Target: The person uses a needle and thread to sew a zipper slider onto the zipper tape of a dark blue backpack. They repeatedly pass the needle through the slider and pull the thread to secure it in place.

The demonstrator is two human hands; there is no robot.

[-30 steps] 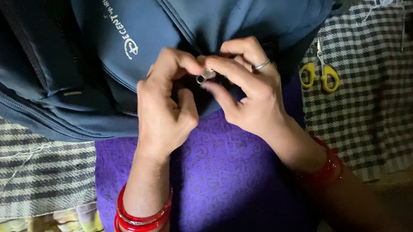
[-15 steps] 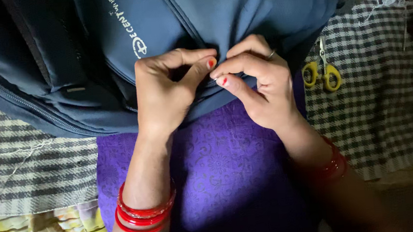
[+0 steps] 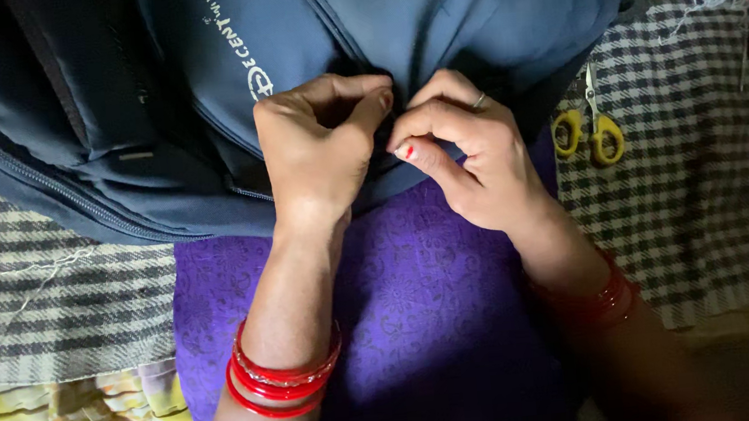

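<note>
Blue woven backpack [image 3: 431, 25] lies on purple cloth [image 3: 401, 307] and checked mat [image 3: 691, 210], both hands, left [image 3: 315, 148] and right [image 3: 470, 161], pinching its seam fabric, yellow-handled scissors [image 3: 589, 128] just beside.

**Matt cloth all round, gloss only in small touches**

The blue backpack [image 3: 431, 25] looks matt woven fabric. The purple cloth [image 3: 409, 298] shows a soft printed weave, and the checked cloth [image 3: 690, 201] at three o'clock looks coarse. The scissors [image 3: 590, 124] have glossy yellow plastic handles. The red bangles [image 3: 283, 383] shine smooth.
</note>
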